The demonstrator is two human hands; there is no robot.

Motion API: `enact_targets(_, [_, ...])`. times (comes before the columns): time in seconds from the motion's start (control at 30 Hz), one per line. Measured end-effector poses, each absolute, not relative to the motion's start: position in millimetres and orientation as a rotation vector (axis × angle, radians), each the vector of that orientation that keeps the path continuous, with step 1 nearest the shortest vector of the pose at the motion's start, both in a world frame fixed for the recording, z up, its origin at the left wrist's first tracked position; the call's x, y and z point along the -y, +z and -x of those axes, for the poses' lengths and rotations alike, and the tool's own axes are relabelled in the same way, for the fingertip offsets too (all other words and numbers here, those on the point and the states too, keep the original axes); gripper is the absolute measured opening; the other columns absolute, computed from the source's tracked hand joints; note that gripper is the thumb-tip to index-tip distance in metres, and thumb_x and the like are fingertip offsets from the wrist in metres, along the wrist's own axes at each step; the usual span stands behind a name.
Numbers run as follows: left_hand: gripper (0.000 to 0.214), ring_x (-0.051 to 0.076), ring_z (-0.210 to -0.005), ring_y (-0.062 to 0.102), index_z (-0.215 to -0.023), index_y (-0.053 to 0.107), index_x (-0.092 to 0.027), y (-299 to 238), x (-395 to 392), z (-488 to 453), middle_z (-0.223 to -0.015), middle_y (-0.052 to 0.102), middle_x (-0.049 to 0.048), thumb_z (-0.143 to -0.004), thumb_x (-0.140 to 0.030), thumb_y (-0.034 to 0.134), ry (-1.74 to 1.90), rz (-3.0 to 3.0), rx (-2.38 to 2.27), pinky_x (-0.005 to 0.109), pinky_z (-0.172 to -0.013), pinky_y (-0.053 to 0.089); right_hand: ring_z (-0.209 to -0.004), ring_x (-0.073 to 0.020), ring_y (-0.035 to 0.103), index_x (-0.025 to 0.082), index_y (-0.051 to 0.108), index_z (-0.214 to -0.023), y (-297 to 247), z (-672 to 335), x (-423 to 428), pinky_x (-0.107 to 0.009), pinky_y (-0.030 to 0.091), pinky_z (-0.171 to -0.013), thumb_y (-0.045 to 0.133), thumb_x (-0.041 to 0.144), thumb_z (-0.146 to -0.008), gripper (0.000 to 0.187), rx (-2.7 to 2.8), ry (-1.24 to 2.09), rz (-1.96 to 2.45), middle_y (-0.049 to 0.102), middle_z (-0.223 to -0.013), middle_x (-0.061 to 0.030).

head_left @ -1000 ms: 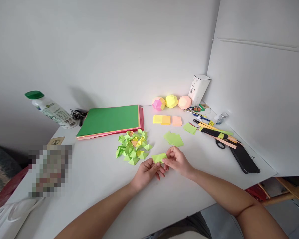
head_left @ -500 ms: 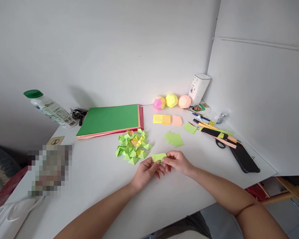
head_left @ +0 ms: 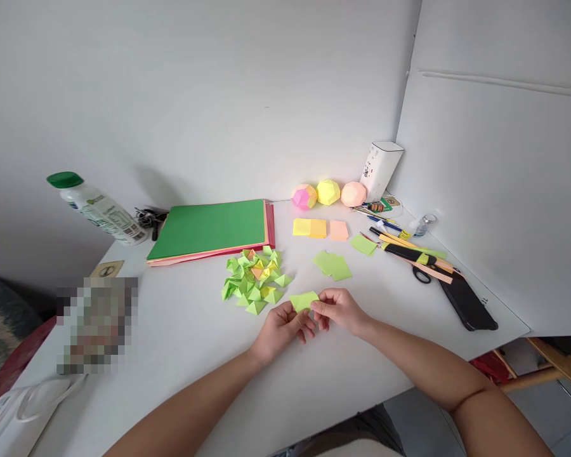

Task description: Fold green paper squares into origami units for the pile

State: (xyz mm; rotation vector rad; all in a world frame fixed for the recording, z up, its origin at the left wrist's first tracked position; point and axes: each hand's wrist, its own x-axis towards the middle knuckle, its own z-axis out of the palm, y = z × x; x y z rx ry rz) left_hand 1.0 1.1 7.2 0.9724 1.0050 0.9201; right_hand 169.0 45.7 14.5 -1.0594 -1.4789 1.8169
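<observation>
A light green paper square [head_left: 304,301] is pinched between my two hands over the white table. My left hand [head_left: 282,327] grips its lower left part, thumb on top. My right hand [head_left: 337,309] pinches its right edge between thumb and fingers. The fingers partly cover the paper, and I cannot tell how it is folded. Just left of the hands lies a pile of folded paper pieces [head_left: 253,279], mostly green with some yellow and orange ones. Beyond the hands are loose green paper squares [head_left: 332,264].
A stack of coloured paper [head_left: 209,230] lies at the back left, near a bottle [head_left: 99,208]. Folded paper balls [head_left: 328,192] line the wall behind yellow and peach sticky notes [head_left: 309,228]. A cutter [head_left: 406,254], scissors [head_left: 421,275] and a black phone [head_left: 467,304] are at right.
The green paper's upper face is tilted slightly more into view. Both hands stay in nearly the same place, still holding it.
</observation>
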Motion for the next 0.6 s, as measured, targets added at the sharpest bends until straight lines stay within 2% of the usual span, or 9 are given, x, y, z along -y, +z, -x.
enact_targets(0.23, [0.03,0.015,-0.05,0.061,-0.077,0.053,-0.014,9.3,-1.2,0.1,-0.063,0.065,0.0033,-0.075,-0.044,0.061,0.91,-0.955,-1.014,0.026,-0.047,0.047,-0.043,-0.0098,0.055,0.013,0.054,-0.061,13.8,-169.3,-44.7,-0.021,0.041,-0.041,0.057,0.048,-0.077,0.038,1.533,1.798,1.049,0.058,-0.056,-0.0004])
enact_targets(0.43, [0.03,0.014,-0.047,0.06,-0.076,0.053,-0.014,9.7,-1.7,1.8,-0.061,0.065,0.0025,-0.075,-0.043,0.061,0.909,-0.957,-0.998,0.025,-0.046,0.046,-0.049,-0.0104,0.055,0.015,0.052,-0.064,12.4,-170.3,-43.1,-0.024,0.045,-0.048,0.051,0.048,-0.082,0.038,1.617,1.68,1.026,0.057,-0.061,0.0001])
enact_targets(0.6, [0.031,0.013,-0.047,0.059,-0.078,0.051,-0.014,8.3,-1.1,0.9,-0.06,0.063,0.0017,-0.076,-0.044,0.06,0.911,-0.963,-1.009,0.025,-0.045,0.045,-0.052,-0.0104,0.055,0.015,0.053,-0.072,10.5,-170.3,-44.3,-0.022,0.044,-0.048,0.061,0.041,-0.076,0.027,1.681,1.711,1.033,0.057,-0.063,0.0011])
